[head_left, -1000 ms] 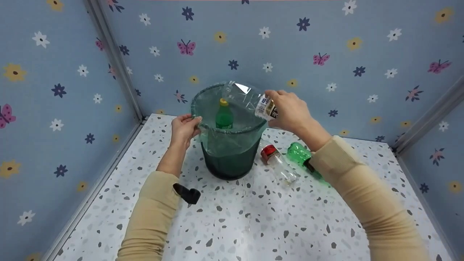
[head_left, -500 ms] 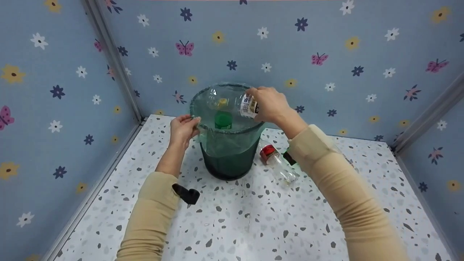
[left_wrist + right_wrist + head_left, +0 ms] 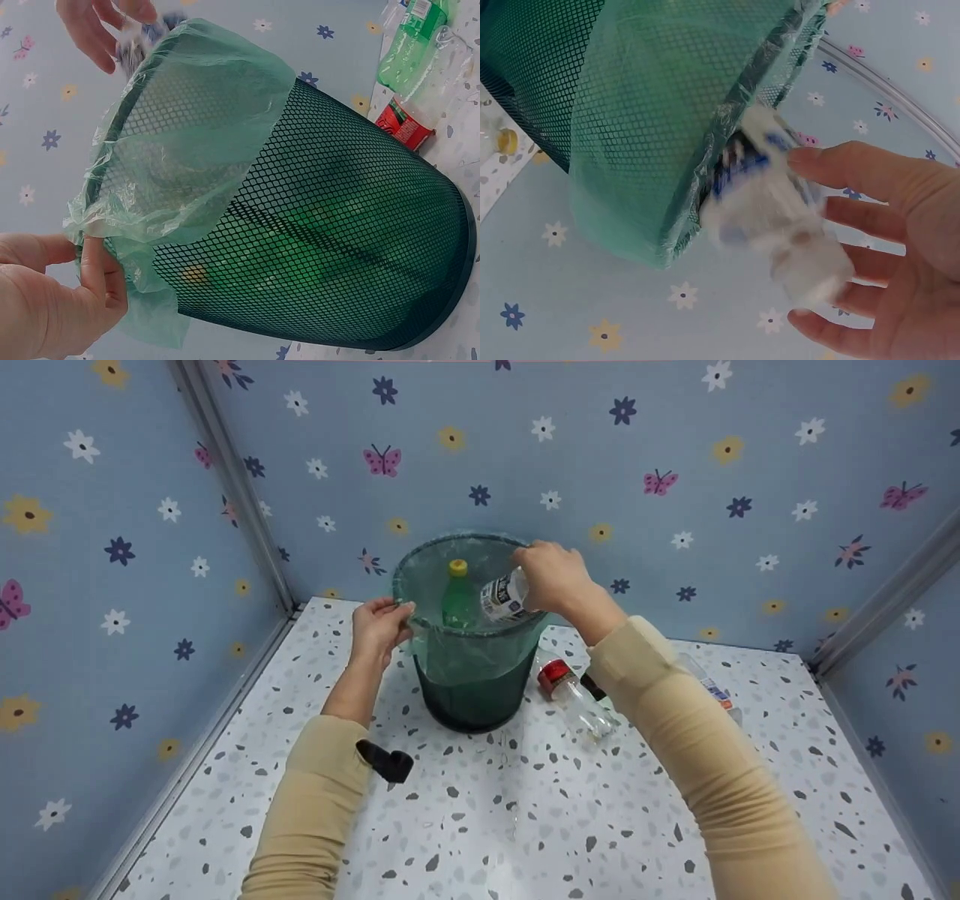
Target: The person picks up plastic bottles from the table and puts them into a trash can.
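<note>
A dark mesh wastebasket stands upright, lined with a thin green plastic bag folded over its rim. My left hand pinches the bag at the near-left rim; thumb and fingers show closely in the left wrist view. At the right rim, a clear plastic bottle with a black-and-white label tips into the opening. My right hand is just behind it. In the right wrist view the bottle is blurred, beside spread fingers. A green bottle with a yellow cap stands inside the basket.
Right of the basket, a clear bottle with a red label lies on the speckled surface. Another clear bottle lies beyond the right sleeve. A green bottle shows in the left wrist view. Patterned walls enclose the back and sides.
The right hand has moved left over the basket, and the clear bottle has swung down into the opening, leaving the fingers. The left hand has stayed at the rim.
</note>
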`<state>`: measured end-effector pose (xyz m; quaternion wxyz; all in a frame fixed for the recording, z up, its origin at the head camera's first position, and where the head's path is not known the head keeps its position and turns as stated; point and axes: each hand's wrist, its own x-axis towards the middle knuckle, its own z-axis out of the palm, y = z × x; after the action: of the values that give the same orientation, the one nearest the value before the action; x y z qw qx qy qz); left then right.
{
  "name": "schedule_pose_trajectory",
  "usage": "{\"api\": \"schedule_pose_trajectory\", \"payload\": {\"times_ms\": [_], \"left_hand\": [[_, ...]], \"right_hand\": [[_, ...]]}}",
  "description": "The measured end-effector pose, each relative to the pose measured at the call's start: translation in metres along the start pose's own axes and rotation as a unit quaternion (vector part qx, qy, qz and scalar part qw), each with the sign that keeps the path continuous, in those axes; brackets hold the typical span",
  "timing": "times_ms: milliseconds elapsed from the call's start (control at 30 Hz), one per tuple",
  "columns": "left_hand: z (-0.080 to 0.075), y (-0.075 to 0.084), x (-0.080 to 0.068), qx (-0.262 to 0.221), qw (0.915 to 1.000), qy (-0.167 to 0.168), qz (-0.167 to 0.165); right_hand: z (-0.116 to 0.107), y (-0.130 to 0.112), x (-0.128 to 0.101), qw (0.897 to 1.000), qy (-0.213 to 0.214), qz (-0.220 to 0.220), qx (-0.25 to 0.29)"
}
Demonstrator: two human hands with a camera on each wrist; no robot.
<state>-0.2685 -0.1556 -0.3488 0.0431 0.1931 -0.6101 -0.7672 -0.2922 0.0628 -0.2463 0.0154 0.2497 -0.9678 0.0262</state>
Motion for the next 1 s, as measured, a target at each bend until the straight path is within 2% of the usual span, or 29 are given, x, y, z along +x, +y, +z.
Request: {"api": "schedule_pose_trajectory", "payload": {"times_ms": [233, 433, 767, 1000], "left_hand": [[0.001, 0.001, 0.002, 0.000, 0.9999, 0.009, -0.005], [0.001, 0.000, 0.002, -0.003, 0.9999, 0.007, -0.009], [0.000, -0.002, 0.002, 0.003, 1.0000, -0.002, 0.004], [0.002, -0.003, 0.002, 0.008, 0.9999, 0.006, 0.003]], "right_hand": [[-0.004, 0.007, -0.004, 0.998, 0.037, 0.011, 0.050], [-0.001, 0.017, -0.015, 0.992, 0.066, 0.027, 0.106], [0.015, 0.046, -0.041, 0.970, 0.127, 0.023, 0.206], [0.042, 0.069, -0.062, 0.947, 0.186, 0.035, 0.259]]}}
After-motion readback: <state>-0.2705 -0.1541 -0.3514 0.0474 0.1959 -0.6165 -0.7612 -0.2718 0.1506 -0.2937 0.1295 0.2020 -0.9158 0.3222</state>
